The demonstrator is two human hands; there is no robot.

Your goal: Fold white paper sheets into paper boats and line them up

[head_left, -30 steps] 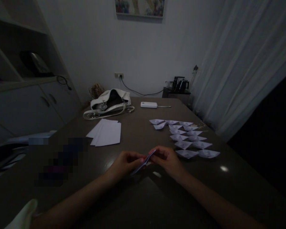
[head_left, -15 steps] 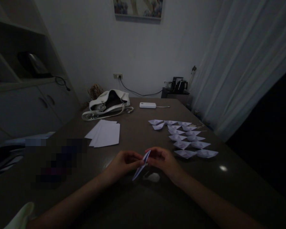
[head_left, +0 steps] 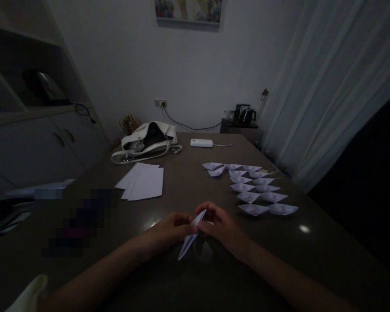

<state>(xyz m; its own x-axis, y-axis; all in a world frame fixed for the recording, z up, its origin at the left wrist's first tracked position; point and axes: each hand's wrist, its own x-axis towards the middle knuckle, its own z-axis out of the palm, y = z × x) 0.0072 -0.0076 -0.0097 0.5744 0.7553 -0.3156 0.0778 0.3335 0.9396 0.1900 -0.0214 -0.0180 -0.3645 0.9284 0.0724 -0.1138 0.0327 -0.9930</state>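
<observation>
A narrow folded white paper boat (head_left: pixel 187 246) is held slanted above the near part of the table. My left hand (head_left: pixel 173 227) pinches it from the left, thumb near its middle. From the other side, the fingers of my right hand (head_left: pixel 218 223) are closed on its upper part. To the right stand several finished paper boats (head_left: pixel 253 210) in uneven rows. A fanned stack of white paper sheets (head_left: pixel 146 184) lies to the left, beyond my left hand.
The dark glossy table (head_left: pixel 182 182) carries a white handbag (head_left: pixel 149 141) at the far left and a white power bank (head_left: pixel 201 143) with a short cable at the back. A curtain (head_left: pixel 299 95) hangs on the right, cabinets (head_left: pixel 68 134) stand on the left.
Both hands have moved slightly down and nearer with the folded paper boat. It has turned a little, so more of its side and inner fold shows. The other things stay put.
</observation>
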